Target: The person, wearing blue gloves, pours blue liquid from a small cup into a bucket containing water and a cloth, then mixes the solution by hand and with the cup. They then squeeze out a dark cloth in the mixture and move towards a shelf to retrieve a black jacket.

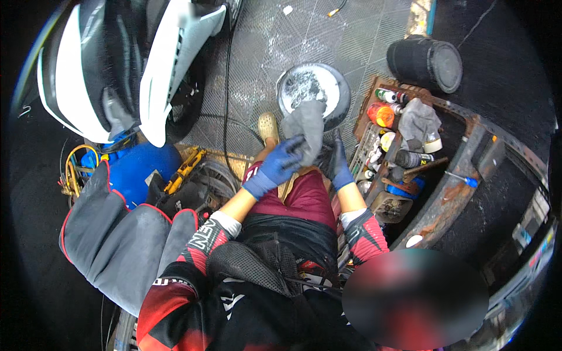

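My left hand [281,163], in a blue and dark work glove, is at the near edge of a grey cloth [308,127] that hangs limp above my knees. Its fingers are curled against the cloth, and whether they grip it is hard to see. My right hand [339,164], gloved the same way, is to the right of the cloth with its fingers extended and nothing visible in it. Beyond the cloth a round black basin [342,115] with a whitish, foamy inside stands on the textured floor. The cloth's far end overlaps the basin's near side.
Bottles, a tape roll [432,144] and a grey rag [419,118] fill a rusty metal rack at right. A black drum [423,63] lies beyond. White and black motorcycle fairings [160,74], a blue tank [140,171] and a grey red-edged cover [127,245] are at left. A black cable [227,96] crosses the floor.
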`<control>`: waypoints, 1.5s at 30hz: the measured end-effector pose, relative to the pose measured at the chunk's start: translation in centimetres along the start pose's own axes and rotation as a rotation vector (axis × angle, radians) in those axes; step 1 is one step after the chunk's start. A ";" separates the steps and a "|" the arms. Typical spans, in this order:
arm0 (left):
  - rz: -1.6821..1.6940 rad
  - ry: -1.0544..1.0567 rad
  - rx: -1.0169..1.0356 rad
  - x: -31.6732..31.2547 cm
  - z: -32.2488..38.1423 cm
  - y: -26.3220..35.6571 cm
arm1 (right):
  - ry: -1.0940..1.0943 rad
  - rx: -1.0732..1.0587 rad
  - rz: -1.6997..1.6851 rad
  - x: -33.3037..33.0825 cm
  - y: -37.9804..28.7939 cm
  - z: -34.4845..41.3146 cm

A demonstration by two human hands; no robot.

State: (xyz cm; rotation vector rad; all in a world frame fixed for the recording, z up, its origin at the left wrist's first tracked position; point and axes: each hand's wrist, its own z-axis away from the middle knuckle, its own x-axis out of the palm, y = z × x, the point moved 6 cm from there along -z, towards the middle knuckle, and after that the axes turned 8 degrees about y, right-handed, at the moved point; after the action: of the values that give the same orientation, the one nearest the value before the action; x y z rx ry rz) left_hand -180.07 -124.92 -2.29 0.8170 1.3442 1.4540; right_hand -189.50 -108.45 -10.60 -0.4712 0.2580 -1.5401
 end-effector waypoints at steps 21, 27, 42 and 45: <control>-0.307 0.202 -0.587 5.1 5.6 -21.4 | 0.203 -0.741 1.765 10.1 6.2 -32.9; -0.226 0.179 -0.668 5.6 5.3 -21.9 | 0.222 -0.987 1.688 6.2 8.7 -42.8; -0.209 0.243 -0.671 5.9 8.3 -23.3 | -0.408 -0.629 2.091 -1.0 11.1 -42.1; -0.203 0.236 -0.669 6.3 7.9 -23.2 | -0.271 -0.822 1.382 -2.6 5.8 -34.9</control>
State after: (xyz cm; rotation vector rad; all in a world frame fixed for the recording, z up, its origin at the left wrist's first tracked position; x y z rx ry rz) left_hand -170.01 -117.85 -24.44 0.0760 0.9640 1.7190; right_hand -200.04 -110.62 -44.43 -0.8652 0.8020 0.0408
